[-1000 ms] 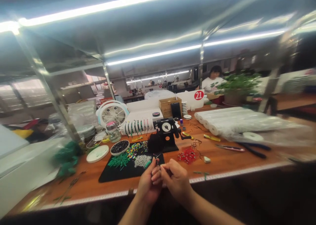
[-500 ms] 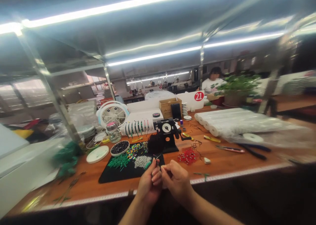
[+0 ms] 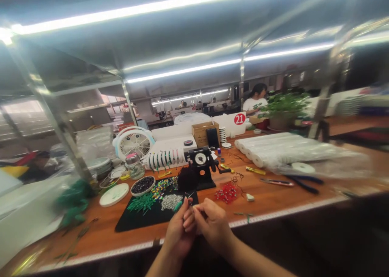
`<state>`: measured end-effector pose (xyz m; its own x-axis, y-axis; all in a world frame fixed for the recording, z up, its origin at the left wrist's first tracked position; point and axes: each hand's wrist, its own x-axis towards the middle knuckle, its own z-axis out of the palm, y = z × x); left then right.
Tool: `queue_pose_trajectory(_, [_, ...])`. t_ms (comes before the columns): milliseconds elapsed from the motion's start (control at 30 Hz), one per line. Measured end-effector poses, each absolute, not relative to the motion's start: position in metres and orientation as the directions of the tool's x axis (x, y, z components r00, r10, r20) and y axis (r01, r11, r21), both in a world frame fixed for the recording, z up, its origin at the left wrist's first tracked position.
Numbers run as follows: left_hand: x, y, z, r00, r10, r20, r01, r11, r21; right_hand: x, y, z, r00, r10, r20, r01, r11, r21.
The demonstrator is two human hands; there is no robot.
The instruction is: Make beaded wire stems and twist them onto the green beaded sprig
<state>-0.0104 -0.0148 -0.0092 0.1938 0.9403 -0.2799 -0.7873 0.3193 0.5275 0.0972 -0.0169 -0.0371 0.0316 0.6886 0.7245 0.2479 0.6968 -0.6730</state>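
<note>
Both of my hands meet just over the near edge of the bench. My left hand (image 3: 183,225) is closed, thumb uppermost, with a thin dark piece (image 3: 189,195) sticking out beyond the thumb. A green bit (image 3: 178,206) shows beside that thumb; whether it is held or lies behind cannot be made out. Close against it, my right hand (image 3: 213,219) pinches thumb and forefinger on something too small to name. Beyond the hands, a black mat (image 3: 130,224) carries green strips (image 3: 142,203), small silver pieces (image 3: 171,202) and multicoloured beads (image 3: 161,187).
A black machine with a dial (image 3: 201,159) stands behind the mat beside a row of white spools (image 3: 165,158). Red pieces (image 3: 225,193), a cutter knife (image 3: 277,182) and dark-handled pliers (image 3: 305,183) lie rightward. Wrapped white rolls (image 3: 273,147) and a fan (image 3: 135,144) stand farther back.
The view has shifted slightly, so the bench things appear a little farther left and lower. My hands keep the same closed pose close together.
</note>
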Motion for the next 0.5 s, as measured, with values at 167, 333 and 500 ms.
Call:
queue_pose_trajectory(167, [-0.0099,-0.0143,-0.0102,0.168,0.947,-0.274,-0.784,0.297,0.546,0.0994,-0.0216,-0.0321,0.015,0.795,0.606,0.193,0.592,-0.782])
queue_pose_trajectory(333, [-0.0106,-0.0133,-0.0098,0.198,0.947,-0.252,-0.808,0.303,0.504,0.0991,-0.0221,-0.0342,0.053,0.777,0.628,0.215,0.605,-0.767])
queue_pose_trajectory(500, [-0.0110,-0.0126,-0.0087,0.210,0.948,-0.240,-0.819,0.305,0.487,0.0980,-0.0228,-0.0341,0.062,0.744,0.665,0.237,0.636,-0.734])
